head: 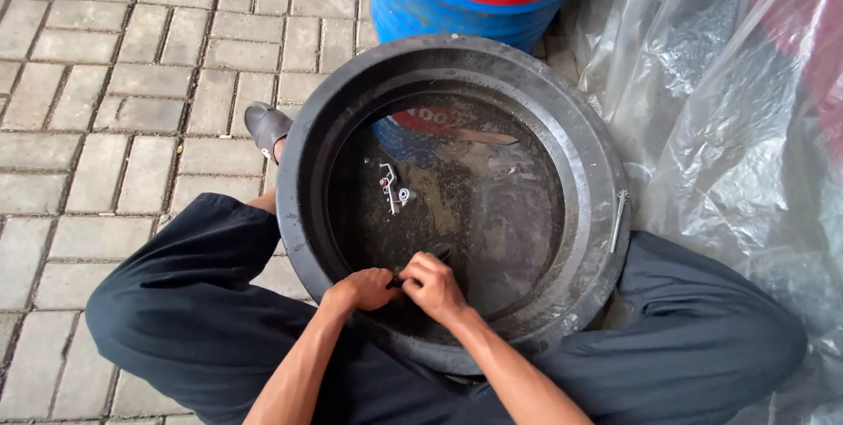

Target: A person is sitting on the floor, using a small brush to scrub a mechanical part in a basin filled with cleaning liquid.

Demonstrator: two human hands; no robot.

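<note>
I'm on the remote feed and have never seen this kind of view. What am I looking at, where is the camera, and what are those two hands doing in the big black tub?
There is one picture, from a camera on the person's head looking straight down. The person sits on grey paving bricks in dark trousers, with a large round black basin between the knees. The left hand and right hand meet at its near inner edge, pinching a small dark part; what it is I cannot tell. Small silvery metal pieces lie loose inside the wet basin. Behind stands a blue and red drum; clear plastic sheeting lies to the right.
</note>
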